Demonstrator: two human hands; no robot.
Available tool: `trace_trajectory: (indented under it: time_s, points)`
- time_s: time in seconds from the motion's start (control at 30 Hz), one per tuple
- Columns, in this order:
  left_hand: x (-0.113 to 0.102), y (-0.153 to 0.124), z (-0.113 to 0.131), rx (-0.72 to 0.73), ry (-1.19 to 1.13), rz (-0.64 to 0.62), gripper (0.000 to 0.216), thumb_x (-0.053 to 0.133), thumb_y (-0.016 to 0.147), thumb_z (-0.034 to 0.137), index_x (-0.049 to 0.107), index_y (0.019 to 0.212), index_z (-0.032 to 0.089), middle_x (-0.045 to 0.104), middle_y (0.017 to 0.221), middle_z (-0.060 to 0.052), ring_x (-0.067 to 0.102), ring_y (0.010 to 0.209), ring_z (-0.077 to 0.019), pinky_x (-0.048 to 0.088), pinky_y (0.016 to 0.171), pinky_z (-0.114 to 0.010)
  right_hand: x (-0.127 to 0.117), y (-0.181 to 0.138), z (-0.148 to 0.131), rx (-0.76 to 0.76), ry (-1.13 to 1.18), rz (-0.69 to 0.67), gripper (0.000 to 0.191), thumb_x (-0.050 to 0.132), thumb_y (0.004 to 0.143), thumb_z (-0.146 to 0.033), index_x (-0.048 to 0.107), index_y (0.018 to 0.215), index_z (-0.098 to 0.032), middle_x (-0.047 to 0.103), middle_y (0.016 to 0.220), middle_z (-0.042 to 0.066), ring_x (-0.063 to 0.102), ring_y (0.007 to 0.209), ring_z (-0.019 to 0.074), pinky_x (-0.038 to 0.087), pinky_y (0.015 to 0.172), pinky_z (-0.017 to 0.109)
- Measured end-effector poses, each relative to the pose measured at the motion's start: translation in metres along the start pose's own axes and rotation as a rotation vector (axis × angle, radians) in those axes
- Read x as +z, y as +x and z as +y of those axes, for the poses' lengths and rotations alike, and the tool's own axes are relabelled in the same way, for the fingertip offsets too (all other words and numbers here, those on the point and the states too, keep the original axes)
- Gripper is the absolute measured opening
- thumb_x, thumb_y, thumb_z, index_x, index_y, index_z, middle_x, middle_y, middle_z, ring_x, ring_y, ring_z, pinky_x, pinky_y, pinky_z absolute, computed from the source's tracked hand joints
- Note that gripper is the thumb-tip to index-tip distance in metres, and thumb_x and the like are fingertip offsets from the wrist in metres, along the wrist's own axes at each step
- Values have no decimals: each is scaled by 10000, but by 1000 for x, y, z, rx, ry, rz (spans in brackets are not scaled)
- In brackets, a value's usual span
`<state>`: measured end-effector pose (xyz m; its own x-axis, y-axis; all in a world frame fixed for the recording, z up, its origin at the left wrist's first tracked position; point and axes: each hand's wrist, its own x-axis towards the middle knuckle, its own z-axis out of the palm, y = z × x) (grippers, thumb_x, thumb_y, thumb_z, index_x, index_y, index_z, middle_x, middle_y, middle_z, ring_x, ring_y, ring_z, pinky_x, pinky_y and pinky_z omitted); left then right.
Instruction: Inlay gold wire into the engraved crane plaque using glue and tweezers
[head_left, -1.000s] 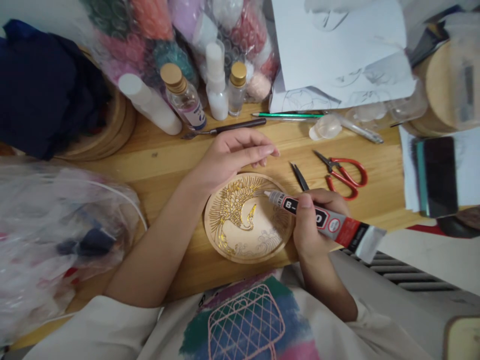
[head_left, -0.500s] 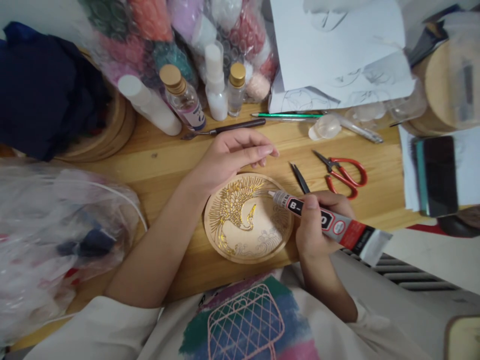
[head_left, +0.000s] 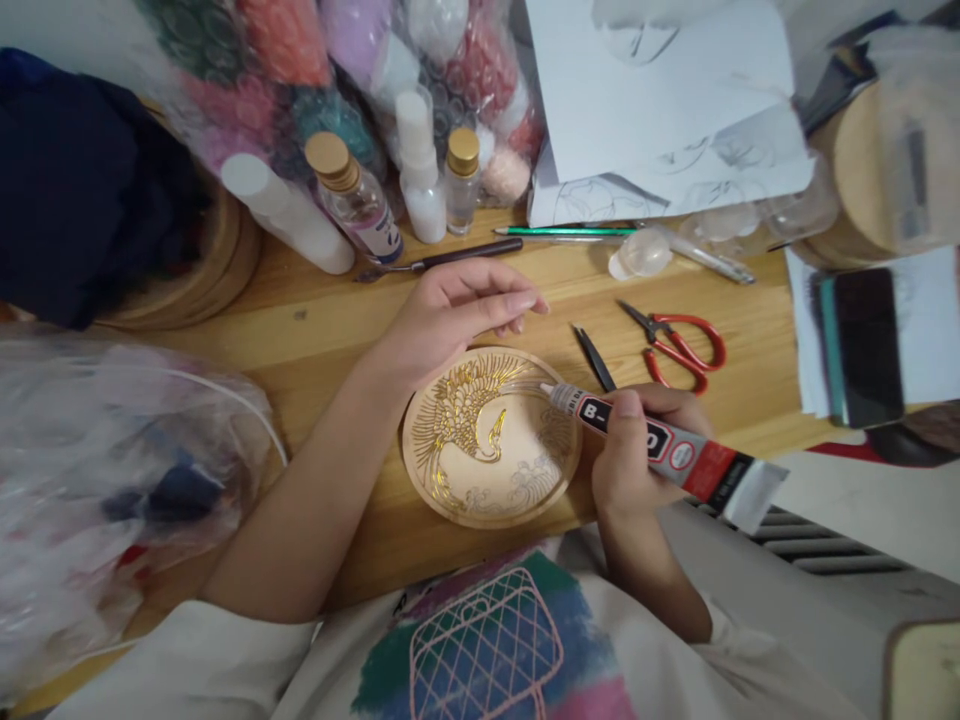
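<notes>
A round wooden plaque (head_left: pixel 480 480) lies flat on the table, with a crane in raised gold line and grey drawn waves at its lower right. My right hand (head_left: pixel 634 455) grips a tube of glue (head_left: pixel 667 447), red, black and silver, its white nozzle pointing left over the plaque's upper right part. A thin line runs from the nozzle tip toward the crane's wing; whether the tip touches the wood I cannot tell. Resting by the plaque's upper left rim, my left hand (head_left: pixel 469 305) is loosely curved, fingers apart, with nothing visible in it.
Black tweezers (head_left: pixel 593 357) and red-handled scissors (head_left: pixel 679 345) lie right of the plaque. Behind my left hand are a dark-handled tool (head_left: pixel 469 254), a green pencil (head_left: pixel 566 232) and several bottles (head_left: pixel 360 205). A phone (head_left: pixel 866 345) lies at the right, a plastic bag (head_left: pixel 172 430) at the left.
The view has shifted slightly, so most things sit a little further left. The glue nozzle has moved slightly right relative to the plaque, and a thin line now shows at its tip.
</notes>
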<state>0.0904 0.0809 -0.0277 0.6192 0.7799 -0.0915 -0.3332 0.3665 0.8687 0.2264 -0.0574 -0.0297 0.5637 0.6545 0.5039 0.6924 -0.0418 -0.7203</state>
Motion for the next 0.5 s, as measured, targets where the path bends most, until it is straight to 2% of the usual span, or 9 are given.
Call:
trace_trajectory:
  time_s: [0.13, 0.3, 0.5]
  points:
    - [0, 0, -1, 6, 16, -6, 188, 825, 706, 324, 715, 746, 177, 714, 801, 2, 573, 644, -57, 475, 636, -200, -1, 0, 3, 0, -49, 54, 376, 577, 880, -476, 585, 615, -210, 494, 491, -40, 445, 459, 112, 362, 503, 280]
    - [0, 0, 0, 4, 9, 2, 181, 837, 690, 331, 732, 736, 191, 722, 794, 10, 576, 642, -55, 472, 625, -190, -1, 0, -4, 13, 6, -84, 326, 578, 892, -439, 602, 665, -205, 560, 528, -43, 477, 460, 103, 383, 508, 266]
    - [0, 0, 0, -4, 13, 8, 215, 852, 673, 363, 734, 729, 192, 722, 784, 12, 571, 633, -51, 472, 619, -183, 0, -1, 2, 28, -67, 45, 384, 566, 880, -490, 576, 612, -215, 493, 483, -41, 447, 451, 117, 364, 494, 285]
